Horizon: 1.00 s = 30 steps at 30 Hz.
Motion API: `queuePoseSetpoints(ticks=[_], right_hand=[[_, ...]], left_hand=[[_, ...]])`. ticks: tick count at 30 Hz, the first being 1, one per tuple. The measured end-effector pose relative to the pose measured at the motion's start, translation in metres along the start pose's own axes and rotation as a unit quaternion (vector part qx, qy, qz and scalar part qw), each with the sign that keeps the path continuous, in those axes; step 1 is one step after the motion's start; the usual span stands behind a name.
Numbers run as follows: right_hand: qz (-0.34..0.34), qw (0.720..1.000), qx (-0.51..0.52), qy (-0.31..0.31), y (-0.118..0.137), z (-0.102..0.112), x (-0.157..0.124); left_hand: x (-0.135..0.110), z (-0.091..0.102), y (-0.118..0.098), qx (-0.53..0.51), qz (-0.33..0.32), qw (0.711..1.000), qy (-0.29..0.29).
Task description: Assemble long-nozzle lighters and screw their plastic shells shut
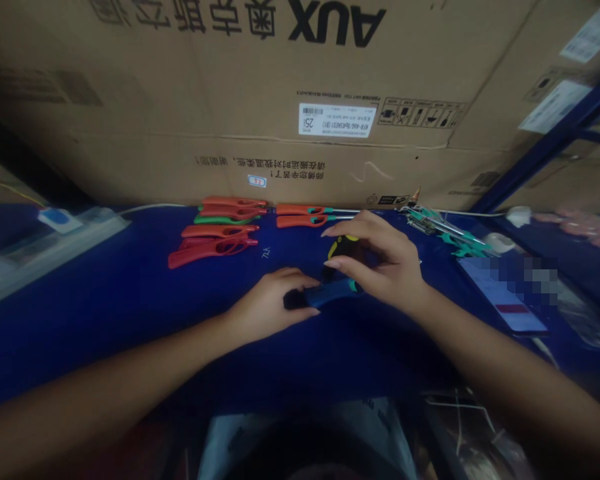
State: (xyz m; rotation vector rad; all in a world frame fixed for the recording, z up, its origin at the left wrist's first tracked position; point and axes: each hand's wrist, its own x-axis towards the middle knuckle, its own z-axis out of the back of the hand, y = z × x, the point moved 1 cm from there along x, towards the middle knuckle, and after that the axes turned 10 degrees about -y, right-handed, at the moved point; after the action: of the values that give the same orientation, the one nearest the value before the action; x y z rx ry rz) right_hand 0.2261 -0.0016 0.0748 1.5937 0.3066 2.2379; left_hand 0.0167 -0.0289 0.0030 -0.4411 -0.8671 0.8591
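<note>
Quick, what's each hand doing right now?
Left hand: closed, holding a blue-and-black object.
Right hand: closed, holding a black-and-yellow tool.

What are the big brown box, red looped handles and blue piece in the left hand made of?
Big brown printed box: matt cardboard, shown by its creases and dull surface.
Red looped handle pieces: probably smooth moulded plastic, given their even colour and rounded shapes.
Long blue piece in the left hand: perhaps plastic, evenly coloured; dimness leaves its finish open.
</note>
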Motion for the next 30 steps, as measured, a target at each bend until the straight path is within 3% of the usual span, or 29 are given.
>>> queuePoseSetpoints(ticks=[2, 6, 12, 18, 24, 26, 30], right_hand=[[0.002, 1.000, -0.017, 0.012, 0.0000, 0.0000, -0.0014], [-0.085, 0.991, 0.075, 0.077, 0.0018, -0.0017, -0.0037], [0.041, 0.999, -0.033, 0.004, 0.0056, -0.0013, -0.0028], [-0.036, 0.996, 0.017, 0.080, 0.0087, -0.0007, -0.0014], [0.048, 0.997, -0.055, -0.014, 0.0051, 0.0009, 0.0003], [0.045, 0.997, -0.062, 0.016, 0.0050, 0.0002, -0.0011], [-0.029, 0.994, 0.015, 0.105, 0.0070, -0.0024, -0.0039]], left_hand=[[0.0002, 0.0001, -0.0003, 0.003, -0.002, 1.000, 0.003], [0.0009, 0.0009, -0.0016, 0.010, -0.006, 1.000, 0.009], [0.0002, 0.0002, -0.0010, 0.009, -0.012, 1.000, 0.002], [0.0003, 0.0000, -0.0006, 0.007, -0.001, 1.000, 0.008], [0.0012, 0.0004, -0.0014, 0.021, -0.010, 1.000, 0.020], [0.0014, 0.0007, -0.0022, 0.022, -0.011, 0.999, 0.025], [0.0013, 0.0005, -0.0017, 0.026, -0.009, 0.999, 0.025]])
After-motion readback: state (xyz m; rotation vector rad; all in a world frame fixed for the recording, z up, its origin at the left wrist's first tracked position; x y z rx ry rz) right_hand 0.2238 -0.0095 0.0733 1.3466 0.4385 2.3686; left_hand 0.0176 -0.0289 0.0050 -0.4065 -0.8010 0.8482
